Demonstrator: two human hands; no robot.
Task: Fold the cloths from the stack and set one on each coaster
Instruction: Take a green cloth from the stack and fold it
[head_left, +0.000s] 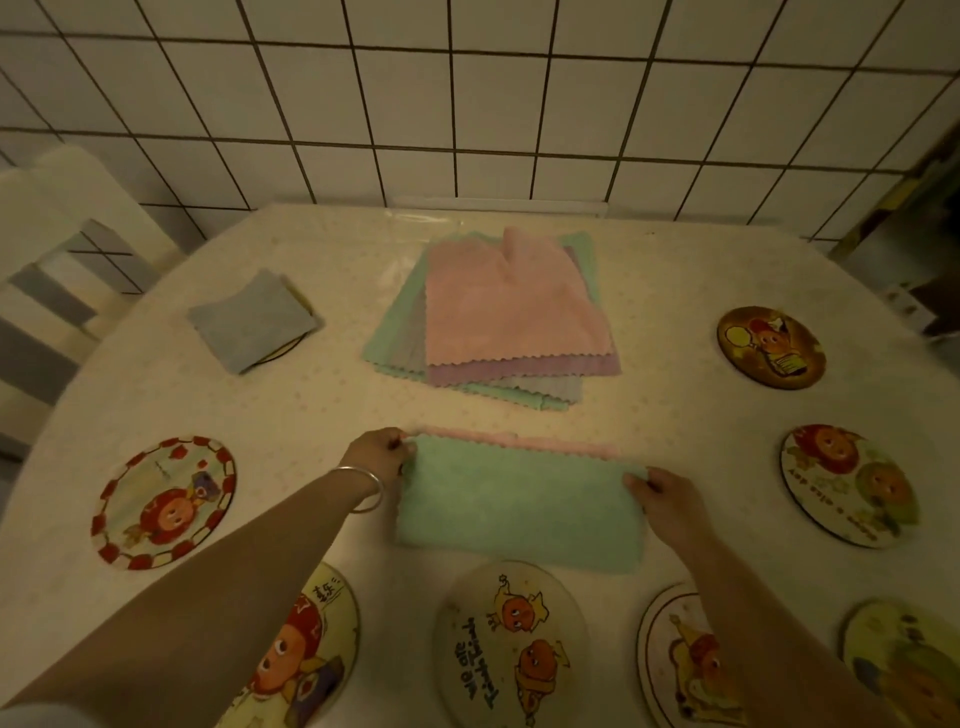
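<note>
Nearest, three coasters (511, 642) line the table's (332, 410) front edge. Just beyond, a green cloth (519, 506) lies folded over pink. The left hand (379, 454) pinches its far-left corner; the right hand (665, 501) pinches the right edge. Bare tabletop separates it from the stack (511, 306) farther back. Far left, a grey cloth (252, 325) covers a coaster (284, 349). Open coasters flank both sides.

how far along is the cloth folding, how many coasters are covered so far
One done: a folded grey cloth covers the far-left coaster. In hand: left hand and right hand pinch the green cloth, folded over once. Left: the stack and seven bare coasters, such as the red-rimmed coaster.
</note>
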